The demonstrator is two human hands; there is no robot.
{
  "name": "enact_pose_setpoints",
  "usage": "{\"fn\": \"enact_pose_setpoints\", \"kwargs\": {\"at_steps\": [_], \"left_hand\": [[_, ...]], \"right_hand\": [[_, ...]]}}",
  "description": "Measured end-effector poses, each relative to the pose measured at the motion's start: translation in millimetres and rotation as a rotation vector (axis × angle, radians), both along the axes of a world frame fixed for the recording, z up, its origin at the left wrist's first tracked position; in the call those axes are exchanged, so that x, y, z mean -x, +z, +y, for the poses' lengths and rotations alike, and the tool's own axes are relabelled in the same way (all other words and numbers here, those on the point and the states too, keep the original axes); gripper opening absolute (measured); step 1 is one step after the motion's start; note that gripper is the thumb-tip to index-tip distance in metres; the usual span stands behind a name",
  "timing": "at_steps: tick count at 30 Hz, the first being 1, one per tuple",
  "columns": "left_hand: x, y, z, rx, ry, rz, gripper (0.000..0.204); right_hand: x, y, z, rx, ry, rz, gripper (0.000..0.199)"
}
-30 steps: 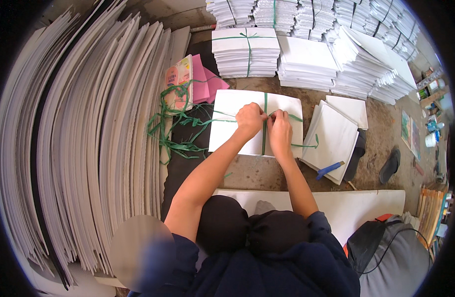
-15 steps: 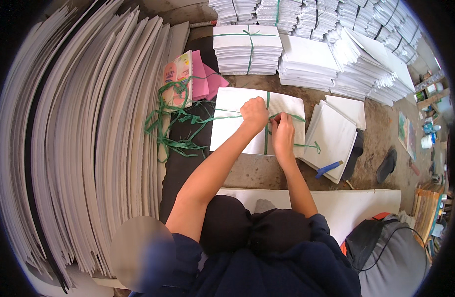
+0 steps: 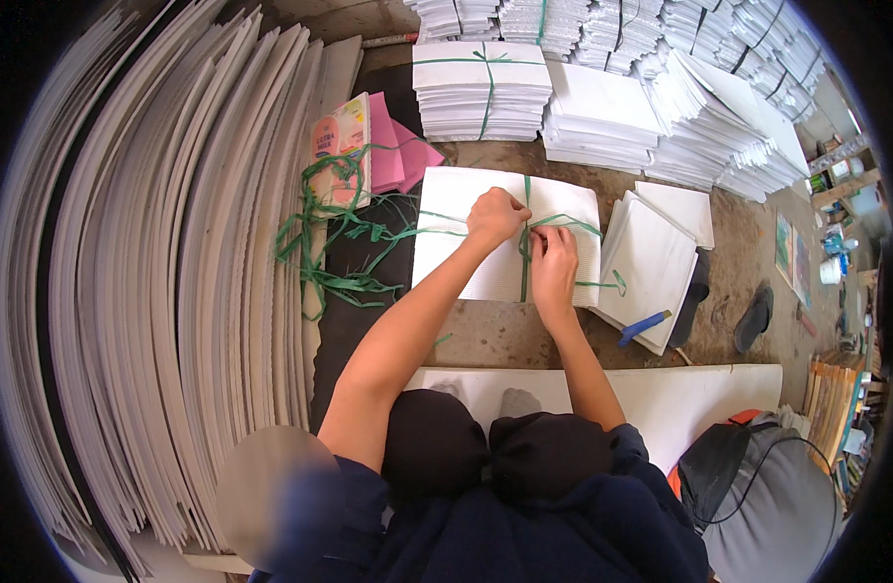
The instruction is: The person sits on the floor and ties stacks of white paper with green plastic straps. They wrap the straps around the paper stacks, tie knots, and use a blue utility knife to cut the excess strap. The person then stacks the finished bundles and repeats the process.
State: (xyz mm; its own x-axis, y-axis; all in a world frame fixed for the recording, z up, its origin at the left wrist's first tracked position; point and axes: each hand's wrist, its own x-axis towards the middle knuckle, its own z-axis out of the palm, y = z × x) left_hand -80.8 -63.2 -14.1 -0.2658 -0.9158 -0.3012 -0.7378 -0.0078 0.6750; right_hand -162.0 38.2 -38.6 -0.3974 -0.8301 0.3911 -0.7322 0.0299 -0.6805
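A: Head view, and we've got both hands at the centre of the white paper bundle (image 3: 505, 248), which lies flat on the ground just ahead of our knees. Left hand (image 3: 495, 216) is curled shut, pinching the green strap (image 3: 526, 277) where the bands cross.

B: Right hand (image 3: 555, 264) is closed on the strap too, just beside the left, fingers bent down onto the paper.

A: To do this well, we'd judge: keep the crossing pinned dead centre, pull the free end level so the strap bites evenly, and don't crumple the top sheet.

B: What we can't make out is the knot itself; our knuckles cover it. The loose tangle of strap (image 3: 335, 243) at left trails off, and its end is lost.

A: The tall sheet stack (image 3: 174, 291) bends off at the rim, cut short.
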Motion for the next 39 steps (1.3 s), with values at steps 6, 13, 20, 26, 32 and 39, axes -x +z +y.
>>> {"fn": "enact_pose_setpoints", "kwargs": {"at_steps": [6, 13, 20, 26, 32, 39], "left_hand": [[-4, -10, -7, -0.055, -0.026, 0.034, 0.024], [-6, -11, -12, -0.065, -0.045, 0.099, 0.027], [-8, -17, -17, -0.114, -0.059, 0.166, 0.026], [-8, -19, -17, -0.076, -0.071, 0.158, 0.027], [-8, -19, -21, -0.190, -0.084, 0.117, 0.027], [-10, -9, -17, -0.195, -0.086, 0.180, 0.029]], "right_hand": [[2, 5, -8, -0.108, -0.070, -0.151, 0.024], [-1, 14, -12, -0.272, -0.047, -0.176, 0.032], [-7, 22, -20, -0.307, -0.134, -0.150, 0.023], [3, 11, -23, -0.240, -0.131, -0.323, 0.020], [10, 17, -26, -0.212, -0.133, -0.128, 0.014], [-3, 6, -29, -0.255, -0.072, -0.169, 0.016]]}}
